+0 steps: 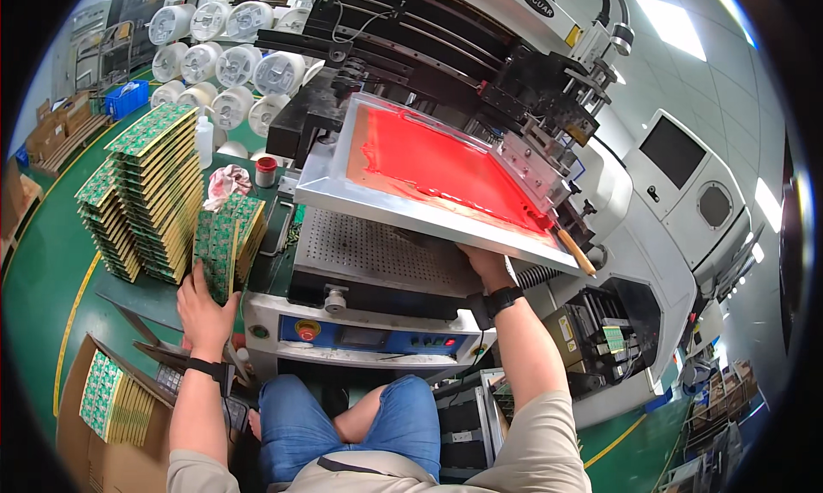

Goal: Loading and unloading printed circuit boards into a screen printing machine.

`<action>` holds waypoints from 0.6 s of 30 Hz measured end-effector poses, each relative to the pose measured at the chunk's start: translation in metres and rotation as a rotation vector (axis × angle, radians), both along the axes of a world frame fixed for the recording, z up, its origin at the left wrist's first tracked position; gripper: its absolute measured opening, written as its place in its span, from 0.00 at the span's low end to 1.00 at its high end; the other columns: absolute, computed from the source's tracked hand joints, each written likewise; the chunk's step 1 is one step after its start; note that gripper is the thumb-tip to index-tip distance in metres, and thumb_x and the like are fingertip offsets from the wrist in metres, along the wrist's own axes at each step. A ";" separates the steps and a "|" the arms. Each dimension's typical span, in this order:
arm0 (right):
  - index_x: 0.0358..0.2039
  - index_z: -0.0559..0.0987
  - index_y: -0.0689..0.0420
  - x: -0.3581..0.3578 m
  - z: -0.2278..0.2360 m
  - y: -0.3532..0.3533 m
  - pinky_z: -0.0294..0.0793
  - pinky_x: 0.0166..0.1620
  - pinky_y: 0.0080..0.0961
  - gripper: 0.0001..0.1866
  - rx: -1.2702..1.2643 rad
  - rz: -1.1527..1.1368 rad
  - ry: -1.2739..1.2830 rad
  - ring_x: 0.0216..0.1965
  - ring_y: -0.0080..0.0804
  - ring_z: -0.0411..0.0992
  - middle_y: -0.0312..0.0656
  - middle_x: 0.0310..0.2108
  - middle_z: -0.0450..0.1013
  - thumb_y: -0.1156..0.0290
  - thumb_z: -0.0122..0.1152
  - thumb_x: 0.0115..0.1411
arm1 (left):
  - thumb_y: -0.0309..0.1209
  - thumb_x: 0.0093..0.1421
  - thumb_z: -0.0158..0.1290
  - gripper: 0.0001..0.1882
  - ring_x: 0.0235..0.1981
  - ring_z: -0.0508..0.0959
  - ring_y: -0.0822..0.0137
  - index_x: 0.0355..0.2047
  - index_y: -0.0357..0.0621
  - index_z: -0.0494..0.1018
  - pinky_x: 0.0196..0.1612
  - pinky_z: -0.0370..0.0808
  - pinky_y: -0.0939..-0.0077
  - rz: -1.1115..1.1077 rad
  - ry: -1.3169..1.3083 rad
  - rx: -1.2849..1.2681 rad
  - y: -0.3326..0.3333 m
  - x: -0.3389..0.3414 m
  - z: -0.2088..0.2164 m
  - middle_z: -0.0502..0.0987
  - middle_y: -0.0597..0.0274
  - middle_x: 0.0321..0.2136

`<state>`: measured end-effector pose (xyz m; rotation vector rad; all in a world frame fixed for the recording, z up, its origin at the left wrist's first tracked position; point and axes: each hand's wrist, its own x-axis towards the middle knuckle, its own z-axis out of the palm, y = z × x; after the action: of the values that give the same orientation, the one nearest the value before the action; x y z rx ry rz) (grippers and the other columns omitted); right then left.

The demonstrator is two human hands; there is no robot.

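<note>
My left hand, fingers apart, touches the near end of a short stack of green circuit board panels on the side table. Whether it has lifted any panel from the stack does not show. My right hand reaches beneath the raised silver-edged printing screen, above the right part of the perforated metal plate. The frame hides its fingertips, so I cannot see whether they hold anything. Bright red paste covers much of the screen, and a wooden-handled spatula lies at its right corner.
Tall stacks of board panels stand at the left, near a white bottle, a stained cloth and a red-lidded jar. A cardboard box with more panels sits lower left. The machine's front panel bears a red button.
</note>
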<state>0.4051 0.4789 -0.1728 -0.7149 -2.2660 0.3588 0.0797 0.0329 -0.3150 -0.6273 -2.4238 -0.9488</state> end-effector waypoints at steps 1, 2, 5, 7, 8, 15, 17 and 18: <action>0.59 0.75 0.59 0.001 0.000 0.001 0.66 0.64 0.36 0.26 -0.032 0.003 0.036 0.62 0.43 0.69 0.49 0.59 0.73 0.62 0.67 0.63 | 0.40 0.46 0.72 0.52 0.58 0.68 0.45 0.70 0.48 0.58 0.60 0.68 0.53 -0.001 0.000 -0.002 0.001 0.000 0.000 0.69 0.49 0.58; 0.59 0.75 0.59 0.002 0.000 0.003 0.66 0.64 0.36 0.26 -0.032 0.006 0.038 0.62 0.43 0.69 0.49 0.59 0.73 0.62 0.67 0.63 | 0.40 0.46 0.72 0.52 0.58 0.68 0.45 0.70 0.48 0.58 0.60 0.68 0.53 -0.004 0.000 -0.002 0.002 0.000 0.000 0.69 0.49 0.58; 0.59 0.76 0.59 0.001 0.010 -0.010 0.66 0.65 0.37 0.25 0.072 -0.126 0.023 0.62 0.44 0.69 0.48 0.59 0.74 0.61 0.64 0.65 | 0.40 0.46 0.72 0.53 0.58 0.68 0.46 0.70 0.48 0.58 0.60 0.68 0.53 0.007 0.001 -0.010 -0.001 -0.001 -0.002 0.69 0.49 0.57; 0.59 0.76 0.58 0.005 0.017 -0.020 0.66 0.65 0.38 0.24 0.044 -0.113 -0.028 0.62 0.45 0.69 0.48 0.59 0.74 0.60 0.63 0.66 | 0.40 0.46 0.72 0.53 0.58 0.68 0.46 0.70 0.48 0.57 0.60 0.68 0.52 0.009 0.001 -0.015 -0.003 -0.001 -0.003 0.69 0.49 0.57; 0.59 0.76 0.58 0.011 0.023 -0.024 0.66 0.65 0.39 0.24 0.025 -0.115 -0.080 0.62 0.46 0.69 0.49 0.58 0.74 0.59 0.61 0.66 | 0.40 0.46 0.72 0.53 0.58 0.68 0.46 0.70 0.48 0.57 0.60 0.68 0.52 0.003 0.006 -0.011 -0.001 -0.001 -0.003 0.69 0.49 0.57; 0.57 0.77 0.57 0.003 0.030 -0.031 0.68 0.62 0.43 0.23 0.328 -0.041 -0.347 0.61 0.51 0.70 0.51 0.57 0.74 0.57 0.59 0.67 | 0.41 0.46 0.72 0.53 0.58 0.68 0.45 0.70 0.48 0.58 0.60 0.68 0.53 0.011 0.014 -0.024 -0.001 0.001 -0.003 0.70 0.48 0.57; 0.56 0.77 0.56 0.004 0.021 -0.018 0.69 0.61 0.43 0.22 0.385 -0.028 -0.293 0.60 0.51 0.70 0.52 0.57 0.74 0.57 0.59 0.67 | 0.41 0.46 0.72 0.52 0.58 0.69 0.45 0.70 0.48 0.58 0.60 0.67 0.53 0.003 0.015 -0.018 0.002 0.001 0.001 0.70 0.47 0.57; 0.56 0.77 0.56 0.002 0.020 -0.017 0.69 0.61 0.43 0.22 0.382 -0.025 -0.289 0.60 0.51 0.70 0.52 0.57 0.74 0.57 0.59 0.67 | 0.41 0.46 0.72 0.52 0.57 0.69 0.45 0.70 0.48 0.58 0.60 0.67 0.53 0.006 0.007 -0.018 0.001 0.002 0.001 0.70 0.47 0.57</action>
<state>0.4070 0.4619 -0.1532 -0.6224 -2.4917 -0.2012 0.0816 0.0334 -0.3136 -0.6282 -2.4287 -0.9221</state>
